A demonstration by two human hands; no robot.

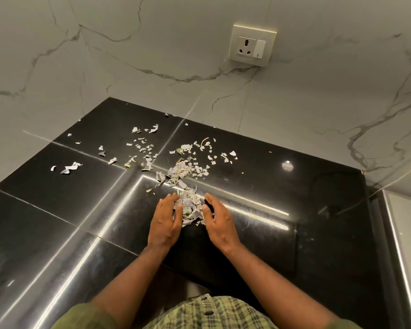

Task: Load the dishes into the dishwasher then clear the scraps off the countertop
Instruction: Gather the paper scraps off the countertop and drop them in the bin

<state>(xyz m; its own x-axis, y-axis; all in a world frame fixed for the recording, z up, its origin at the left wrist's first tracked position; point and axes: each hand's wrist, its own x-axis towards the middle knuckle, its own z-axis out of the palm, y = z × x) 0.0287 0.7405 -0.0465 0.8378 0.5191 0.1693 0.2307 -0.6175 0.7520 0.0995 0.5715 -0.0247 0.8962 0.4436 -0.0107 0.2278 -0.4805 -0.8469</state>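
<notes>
A heap of torn paper scraps [189, 208] lies on the black countertop [57, 210], pressed between both my hands. My left hand [164, 224] cups the heap's left side, fingers fairly straight against it. My right hand [220, 223] cups the right side the same way. More scraps [180, 172] trail away from the heap toward the wall. Loose scattered scraps [142, 148] spread further to the left, with a few larger bits [69, 167] at the far left. No dishes or dishwasher are in view.
A marble-patterned wall [152, 55] rises behind the counter, with a socket and switch plate [253, 46] on it. The counter's right edge [375, 233] drops beside a pale ledge. A small shiny spot [287, 166] sits on the counter to the right.
</notes>
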